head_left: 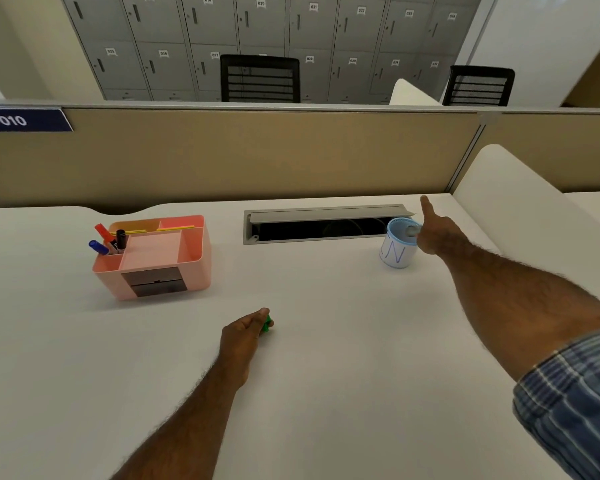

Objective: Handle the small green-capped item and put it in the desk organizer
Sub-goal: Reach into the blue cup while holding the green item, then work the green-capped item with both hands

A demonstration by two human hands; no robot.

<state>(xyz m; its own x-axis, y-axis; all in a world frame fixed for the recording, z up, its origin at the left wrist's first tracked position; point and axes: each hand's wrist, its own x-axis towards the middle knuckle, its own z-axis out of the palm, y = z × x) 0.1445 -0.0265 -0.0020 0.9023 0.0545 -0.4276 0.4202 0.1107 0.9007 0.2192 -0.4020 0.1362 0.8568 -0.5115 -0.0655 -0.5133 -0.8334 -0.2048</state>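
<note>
My left hand (pixel 243 336) rests low on the white desk (pixel 326 341) with its fingers closed around a small item; only its green cap (pixel 266 323) pokes out past the fingertips. The pink desk organizer (pixel 194 268) stands to the upper left of that hand, holding red, blue and black markers (pixel 106 240) in its front left compartment. My right hand (pixel 435 228) reaches far right, fingers around a grey cylindrical thing (pixel 413 231) at the rim of a white and blue cup (pixel 395 252), one finger pointing up.
An open grey cable tray (pixel 326 225) is set into the desk between organizer and cup. A beige partition (pixel 257 154) closes the desk's far side. Beyond it stand black chairs (pixel 260 79) and grey lockers. A white divider (pixel 516 202) rises at right.
</note>
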